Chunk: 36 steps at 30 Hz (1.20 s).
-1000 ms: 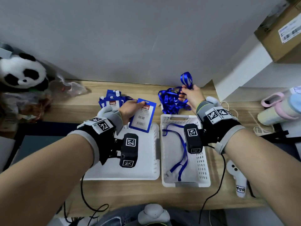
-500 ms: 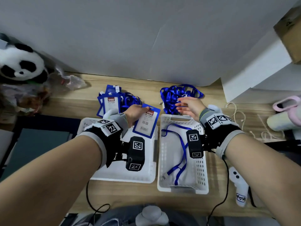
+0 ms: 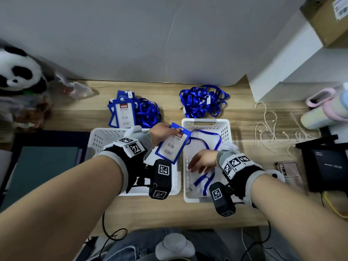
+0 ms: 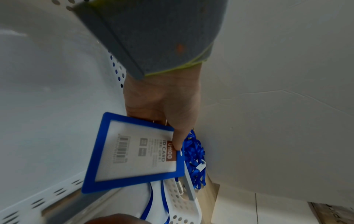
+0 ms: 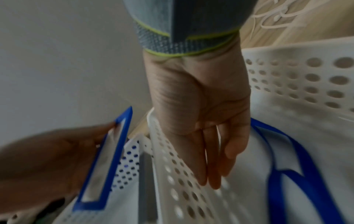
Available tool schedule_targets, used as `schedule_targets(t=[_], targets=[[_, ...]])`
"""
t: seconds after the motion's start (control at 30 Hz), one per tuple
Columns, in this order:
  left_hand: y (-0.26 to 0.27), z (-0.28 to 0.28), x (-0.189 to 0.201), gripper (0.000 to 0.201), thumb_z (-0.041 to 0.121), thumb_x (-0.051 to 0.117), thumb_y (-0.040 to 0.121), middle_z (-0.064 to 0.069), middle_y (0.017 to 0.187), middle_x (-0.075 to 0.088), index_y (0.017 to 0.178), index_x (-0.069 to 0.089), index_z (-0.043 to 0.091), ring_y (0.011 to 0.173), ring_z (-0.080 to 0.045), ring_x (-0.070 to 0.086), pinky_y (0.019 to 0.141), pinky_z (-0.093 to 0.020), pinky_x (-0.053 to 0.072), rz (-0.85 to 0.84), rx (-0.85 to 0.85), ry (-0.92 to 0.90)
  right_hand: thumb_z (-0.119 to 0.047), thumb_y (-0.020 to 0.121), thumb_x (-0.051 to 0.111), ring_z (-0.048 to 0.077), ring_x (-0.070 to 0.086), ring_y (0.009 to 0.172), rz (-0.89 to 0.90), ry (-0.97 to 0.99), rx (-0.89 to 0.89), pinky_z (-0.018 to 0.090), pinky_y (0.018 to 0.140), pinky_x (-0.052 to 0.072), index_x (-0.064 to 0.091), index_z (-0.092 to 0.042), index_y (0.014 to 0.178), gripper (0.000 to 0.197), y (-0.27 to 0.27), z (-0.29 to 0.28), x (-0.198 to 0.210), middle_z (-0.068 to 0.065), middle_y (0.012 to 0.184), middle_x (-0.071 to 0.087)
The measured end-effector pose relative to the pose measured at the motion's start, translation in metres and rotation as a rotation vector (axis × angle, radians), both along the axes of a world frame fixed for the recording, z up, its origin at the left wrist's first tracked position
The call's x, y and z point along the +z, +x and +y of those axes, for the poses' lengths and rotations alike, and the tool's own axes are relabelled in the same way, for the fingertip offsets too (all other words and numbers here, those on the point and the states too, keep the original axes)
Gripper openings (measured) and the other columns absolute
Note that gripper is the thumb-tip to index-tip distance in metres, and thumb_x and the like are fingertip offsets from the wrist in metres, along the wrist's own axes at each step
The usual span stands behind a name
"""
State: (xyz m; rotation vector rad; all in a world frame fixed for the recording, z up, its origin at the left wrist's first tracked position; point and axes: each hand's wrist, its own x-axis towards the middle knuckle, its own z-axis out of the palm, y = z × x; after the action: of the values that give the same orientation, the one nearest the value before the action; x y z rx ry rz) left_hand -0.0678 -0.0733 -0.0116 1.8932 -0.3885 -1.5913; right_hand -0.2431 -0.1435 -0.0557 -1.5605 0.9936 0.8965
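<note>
The left hand (image 3: 162, 131) has a narrow grip on a blue card holder (image 3: 172, 146), thumb on the printed face and fingers behind, pinching it at its slotted end. The holder hangs in the air above the seam where the left basket (image 3: 105, 136) and the right basket (image 3: 205, 121) meet, about midway along the surface and toward its near edge. The right hand (image 3: 202, 161) is down inside the right basket with its fingers (image 5: 210, 166) straight and together. This grip holds nothing, and it hovers just above a blue lanyard (image 3: 216, 142) lying on the basket floor.

The step in hand looks like fetching that lanyard to clip it to the holder. To do it well, the right hand should go for the clip end, which seems to lie toward the basket's near wall, rather than scooping the ribbon mid-length — a mid-ribbon grab would leave the clip dangling and hard to aim. The left thumb sits very close to the slot in the left wrist view, so sliding it down the frame a little would free the hole.

The holder's long axis runs roughly from the far edge of the surface to the near edge, leaning a little to the right at its far end. The slotted end points away from the person and the printed face is turned up. The lanyard stretches along the basket's length — loop at the far end, loose ends nearer.

Spare lanyards (image 3: 203, 101) and a stack of holders (image 3: 123, 114) lie behind the baskets, toward the far edge.
</note>
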Motion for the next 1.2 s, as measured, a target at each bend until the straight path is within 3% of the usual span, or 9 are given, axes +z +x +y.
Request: schedule_targets(t=[0.17,0.4,0.57,0.67,0.73,0.8,0.93,1.03,1.2], targets=[[-0.005,0.013,0.001,0.020,0.020,0.061,0.090,-0.015,0.106,0.068,0.105,0.062,0.006,0.097,-0.031,0.066,0.094,-0.046,0.050,-0.012,-0.068,0.044,-0.003,0.085,0.062,0.006,0.057,0.072,0.022,0.008,0.075,0.011,0.053,0.048,0.066,-0.014,0.115,0.033,-0.008,0.015,-0.005,0.006,0.101,0.066],[-0.005,0.025,-0.001,0.015,0.021,0.061,0.089,-0.015,0.110,0.068,0.100,0.062,0.009,0.102,-0.031,0.065,0.094,-0.046,0.050,-0.036,-0.082,0.053,-0.011,0.088,0.060,0.013,0.059,0.080,0.143,-0.003,0.374,0.013,0.057,0.049,0.059,-0.016,0.126,0.038,-0.011,0.026,-0.005,-0.001,0.100,0.062],[-0.003,0.032,-0.005,0.025,0.024,0.063,0.088,-0.013,0.109,0.069,0.108,0.063,0.009,0.101,-0.030,0.066,0.093,-0.048,0.051,-0.056,-0.082,0.077,-0.027,0.088,0.062,0.008,0.042,0.057,0.187,-0.091,0.545,0.005,0.033,0.034,0.058,-0.008,0.125,0.041,-0.011,0.042,-0.006,-0.006,0.068,0.048],[-0.002,0.035,-0.004,0.022,0.023,0.063,0.088,-0.013,0.108,0.069,0.104,0.062,0.009,0.100,-0.030,0.066,0.093,-0.047,0.051,-0.065,-0.081,0.078,-0.032,0.087,0.064,0.010,0.042,0.058,0.184,-0.113,0.558,0.012,0.046,0.038,0.061,-0.007,0.119,0.041,-0.012,0.041,-0.010,-0.005,0.067,0.047],[-0.001,0.036,-0.004,0.014,0.021,0.063,0.089,-0.013,0.105,0.068,0.097,0.063,0.010,0.098,-0.030,0.066,0.093,-0.045,0.051,-0.068,-0.085,0.076,-0.030,0.086,0.064,0.014,0.051,0.068,0.160,-0.093,0.464,0.018,0.062,0.044,0.064,-0.006,0.114,0.036,-0.014,0.036,-0.011,0.000,0.076,0.056],[0.001,0.037,-0.005,0.016,0.021,0.064,0.088,-0.014,0.107,0.069,0.097,0.064,0.009,0.099,-0.030,0.066,0.093,-0.045,0.051,-0.084,-0.097,0.070,-0.019,0.086,0.063,0.016,0.057,0.084,0.084,-0.022,0.207,0.021,0.071,0.049,0.066,-0.007,0.102,0.021,-0.017,0.028,-0.007,0.007,0.094,0.065],[0.003,0.039,0.000,0.017,0.022,0.063,0.089,-0.015,0.109,0.069,0.099,0.065,0.010,0.101,-0.031,0.066,0.094,-0.047,0.051,-0.094,-0.136,0.047,0.000,0.091,0.048,0.012,0.060,0.070,-0.178,0.096,-0.260,0.016,0.059,0.048,0.058,-0.011,0.100,0.017,-0.014,0.010,0.013,0.004,0.087,0.068],[0.004,0.040,0.006,0.016,0.019,0.057,0.092,-0.014,0.105,0.068,0.103,0.063,0.008,0.098,-0.030,0.066,0.093,-0.046,0.051,-0.096,-0.146,0.024,-0.006,0.094,0.043,0.011,0.047,0.058,-0.267,0.072,-0.342,0.016,0.055,0.042,0.060,-0.014,0.104,0.022,-0.002,0.004,0.027,0.001,0.071,0.059],[0.015,0.049,0.016,0.009,0.017,0.055,0.093,-0.007,0.089,0.067,0.089,0.061,0.013,0.076,-0.018,0.064,0.074,-0.031,0.053,-0.042,-0.158,-0.024,-0.019,0.099,0.041,0.007,0.034,0.055,-0.418,-0.045,-0.290,0.018,0.056,0.032,0.061,-0.014,0.092,0.022,0.022,0.003,0.043,-0.004,0.064,0.040]])
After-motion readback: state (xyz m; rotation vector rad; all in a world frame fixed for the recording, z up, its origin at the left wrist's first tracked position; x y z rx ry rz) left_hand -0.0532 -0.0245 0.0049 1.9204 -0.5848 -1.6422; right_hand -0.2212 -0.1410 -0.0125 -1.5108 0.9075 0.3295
